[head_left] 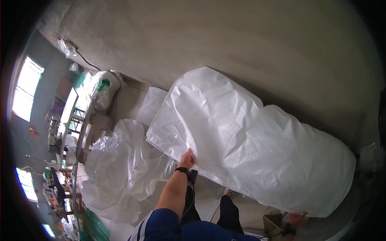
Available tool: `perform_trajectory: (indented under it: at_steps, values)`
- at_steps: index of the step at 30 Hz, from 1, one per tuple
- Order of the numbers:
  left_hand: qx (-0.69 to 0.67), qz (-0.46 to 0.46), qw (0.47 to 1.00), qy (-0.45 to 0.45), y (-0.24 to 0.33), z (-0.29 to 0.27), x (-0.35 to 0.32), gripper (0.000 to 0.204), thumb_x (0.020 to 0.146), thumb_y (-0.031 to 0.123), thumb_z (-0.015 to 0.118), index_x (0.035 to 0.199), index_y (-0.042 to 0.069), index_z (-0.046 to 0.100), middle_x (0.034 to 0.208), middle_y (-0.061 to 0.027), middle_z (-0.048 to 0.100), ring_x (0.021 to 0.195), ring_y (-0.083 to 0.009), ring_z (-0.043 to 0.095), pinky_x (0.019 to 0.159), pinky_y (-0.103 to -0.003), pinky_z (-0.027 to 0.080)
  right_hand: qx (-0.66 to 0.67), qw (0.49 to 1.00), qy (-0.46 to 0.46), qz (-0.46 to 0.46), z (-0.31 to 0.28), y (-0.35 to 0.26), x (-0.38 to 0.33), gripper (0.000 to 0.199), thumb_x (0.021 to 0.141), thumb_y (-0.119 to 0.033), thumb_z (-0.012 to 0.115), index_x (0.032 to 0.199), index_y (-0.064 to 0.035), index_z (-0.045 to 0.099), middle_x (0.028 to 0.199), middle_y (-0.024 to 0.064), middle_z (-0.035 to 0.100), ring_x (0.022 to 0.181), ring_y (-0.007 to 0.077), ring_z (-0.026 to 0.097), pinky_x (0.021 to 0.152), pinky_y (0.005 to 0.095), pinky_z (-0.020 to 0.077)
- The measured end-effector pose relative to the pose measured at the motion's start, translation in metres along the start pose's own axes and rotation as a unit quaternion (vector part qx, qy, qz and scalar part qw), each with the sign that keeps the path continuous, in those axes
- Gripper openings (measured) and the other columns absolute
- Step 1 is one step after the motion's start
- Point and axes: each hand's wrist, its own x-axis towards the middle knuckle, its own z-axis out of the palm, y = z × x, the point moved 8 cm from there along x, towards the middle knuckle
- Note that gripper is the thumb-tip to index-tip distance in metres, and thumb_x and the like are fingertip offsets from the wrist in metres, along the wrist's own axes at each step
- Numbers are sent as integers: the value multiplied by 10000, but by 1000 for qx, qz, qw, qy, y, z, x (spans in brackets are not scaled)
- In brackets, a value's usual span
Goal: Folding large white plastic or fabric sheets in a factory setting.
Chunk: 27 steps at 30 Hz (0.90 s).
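A large, bulging white plastic sack (249, 140) lies slantwise in front of me, its flat end toward the left. My left hand (187, 159) is closed on the near edge of that flat end, thumb on top. At the sack's near right end, my right hand (295, 220) touches its lower edge. The sack hides the fingers of this hand, and the area is dim. Beside my left arm, a loose, crumpled heap of thin white plastic sheeting (120, 172) spreads over the floor.
A plain grey wall (225, 36) rises behind the sack. Another flat white sheet (152, 105) lies by its left end. Further left stand work tables (76, 116) with sewing machines (53, 130) and a wrapped bundle (105, 90). A brown box-like object (273, 223) stands near my right hand.
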Motion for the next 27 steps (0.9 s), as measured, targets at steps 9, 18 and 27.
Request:
perform_trajectory:
  at_steps: [9,18,27]
  values:
    - [-135,74,978,-142,56,62,-21,317,849,250,664,1073,43,580,996,-32,632,876,-167,604,811,-308,482,-110,980,103,127,39,81,-79,622,862,-559,485,1298,-124,397,1322,54,460,1024,207,552,730,355,493]
    - [29,223,974,38,86,-17,-66,225,815,121,653,1012,56,564,846,-58,621,758,-155,588,621,-276,455,-857,395,56,-327,313,75,-135,650,815,-216,624,1385,-88,337,1383,225,361,1255,376,378,996,525,322]
    - [32,39,994,92,91,-58,-18,411,703,303,751,1022,116,573,949,-33,629,867,-200,565,690,-369,387,-895,239,-95,-364,471,171,-102,706,776,-319,659,1389,-158,349,1484,153,211,1351,362,224,1051,585,203]
